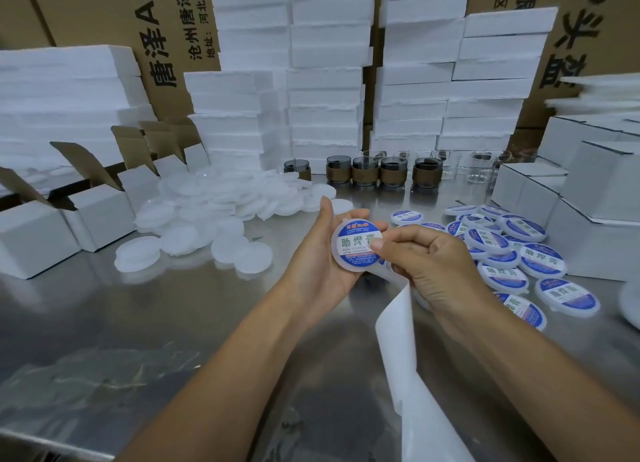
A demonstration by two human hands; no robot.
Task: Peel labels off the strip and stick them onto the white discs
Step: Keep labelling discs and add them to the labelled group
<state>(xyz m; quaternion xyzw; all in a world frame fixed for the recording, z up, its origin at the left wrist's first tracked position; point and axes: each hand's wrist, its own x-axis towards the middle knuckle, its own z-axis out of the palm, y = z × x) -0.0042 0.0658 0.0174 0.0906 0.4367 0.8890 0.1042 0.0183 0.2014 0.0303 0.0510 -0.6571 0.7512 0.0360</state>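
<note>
white disc (351, 265) wears a blue-and-white label (356, 241), green characters.

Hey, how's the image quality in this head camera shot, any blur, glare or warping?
Head view: the centre is sharp, with large print on the disc in the left hand readable but small print not; foam sheets at the right edge are smeared; the wide lens tilts the foam stacks outward; the steel table gives soft hazy reflections, no harsh glare.
</note>
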